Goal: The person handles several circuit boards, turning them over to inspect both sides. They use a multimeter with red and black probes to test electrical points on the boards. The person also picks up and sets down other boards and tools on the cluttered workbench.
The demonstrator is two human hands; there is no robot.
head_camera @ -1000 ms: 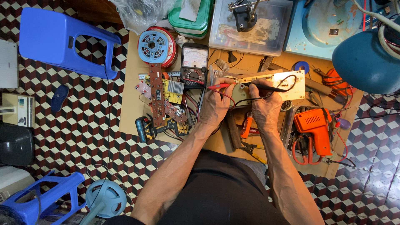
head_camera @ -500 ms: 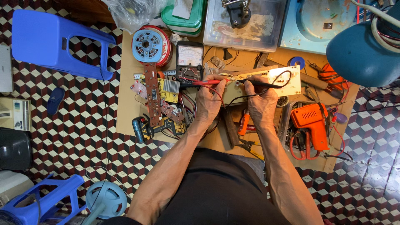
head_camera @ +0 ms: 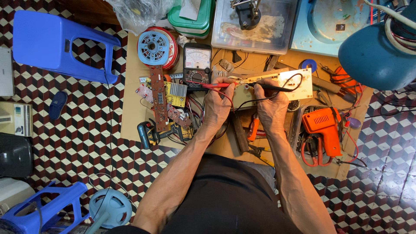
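At centre of the brown cardboard work mat (head_camera: 134,125), a pale rectangular circuit board (head_camera: 299,82) is steadied and probed by two hands. One red-handled test probe (head_camera: 214,86) is pinched tight in the left hand (head_camera: 216,106); one black-handled test probe (head_camera: 271,86) is pinched in the right hand (head_camera: 272,110), both tips set on the board's left part. One black analogue multimeter (head_camera: 197,64) lies just beyond the left hand. Left of it, one blue-and-red round motor (head_camera: 155,47) is seen, and one long brown strip board (head_camera: 159,97) crosses one yellow board (head_camera: 174,93). One orange pistol-shaped power tool (head_camera: 323,128) lies to the right. Two blue plastic stools (head_camera: 56,43) are counted on the chequered floor, far left and near left.
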